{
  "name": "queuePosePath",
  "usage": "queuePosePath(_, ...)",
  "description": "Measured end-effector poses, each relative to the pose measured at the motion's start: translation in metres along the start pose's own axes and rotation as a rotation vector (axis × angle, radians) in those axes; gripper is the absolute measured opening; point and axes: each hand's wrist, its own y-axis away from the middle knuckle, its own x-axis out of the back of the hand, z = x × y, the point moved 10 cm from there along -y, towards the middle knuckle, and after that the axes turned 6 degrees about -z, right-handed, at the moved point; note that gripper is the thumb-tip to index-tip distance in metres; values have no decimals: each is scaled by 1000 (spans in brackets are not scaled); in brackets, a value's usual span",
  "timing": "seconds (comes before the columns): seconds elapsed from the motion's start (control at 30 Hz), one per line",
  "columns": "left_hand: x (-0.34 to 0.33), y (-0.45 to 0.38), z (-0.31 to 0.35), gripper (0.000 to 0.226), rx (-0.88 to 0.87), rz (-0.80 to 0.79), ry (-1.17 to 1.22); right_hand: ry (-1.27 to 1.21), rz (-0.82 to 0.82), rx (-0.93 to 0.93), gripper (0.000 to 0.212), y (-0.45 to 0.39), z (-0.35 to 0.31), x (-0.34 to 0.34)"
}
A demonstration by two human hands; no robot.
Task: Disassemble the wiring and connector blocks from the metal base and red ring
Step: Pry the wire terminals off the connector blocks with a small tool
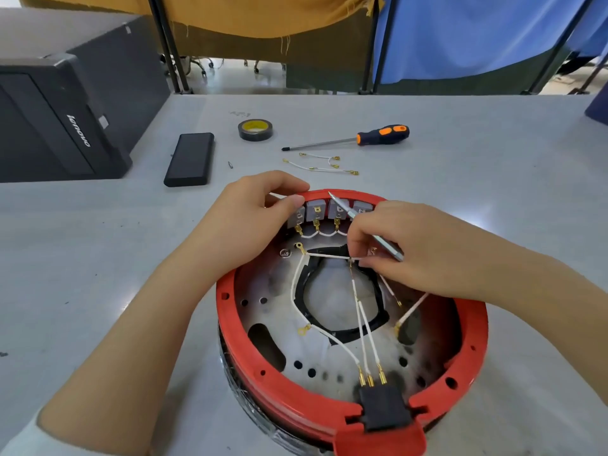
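A red ring (250,353) sits on a perforated metal base (279,291) near the table's front. Several grey connector blocks (317,210) line the ring's far inner edge, linked by short white wires with brass terminals. Longer white wires (365,330) run down to a black plug block (383,408) at the ring's near edge. My left hand (243,222) grips the ring's far rim beside the leftmost block, thumb on top. My right hand (408,248) holds a thin silver tool (348,210) whose tip points over the blocks, and its fingers pinch a white wire.
Beyond the ring lie loose white wires (320,164), an orange-and-black screwdriver (381,135), a roll of black tape (255,129), a flat black box (190,158) and a small screw (230,164). A black computer case (65,103) stands at the left.
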Motion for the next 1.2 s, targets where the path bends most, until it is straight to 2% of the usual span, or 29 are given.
queuePosePath(0.1,0,-1,-1,18,-2,-4,-8,-39,103,19,27,2,-4,13)
queuePosePath(0.2,0,-1,-1,18,-5,1,-24,-91,215,-6,18,6,1,29)
queuePosePath(0.27,1,-1,-1,18,-11,4,-34,-77,177,-5,15,6,3,27)
queuePosePath(0.37,0,-1,0,18,-14,1,-28,-7,36,29,16,5,-2,9)
queuePosePath(0.47,0,-1,0,18,-14,0,-35,-13,-15,47,5,8,-7,1)
queuePosePath(0.6,-1,-1,2,19,-11,-20,-106,-29,-12,62,5,11,-9,4)
queuePosePath(0.8,0,3,-1,17,28,-152,-149,-34,-11,76,6,16,-12,4)
queuePosePath(0.97,-7,5,5,20,-5,-111,-232,-68,40,34,11,15,-4,8)
queuePosePath(1.2,-3,3,-6,28,80,-122,-273,-333,130,-25,21,19,1,20)
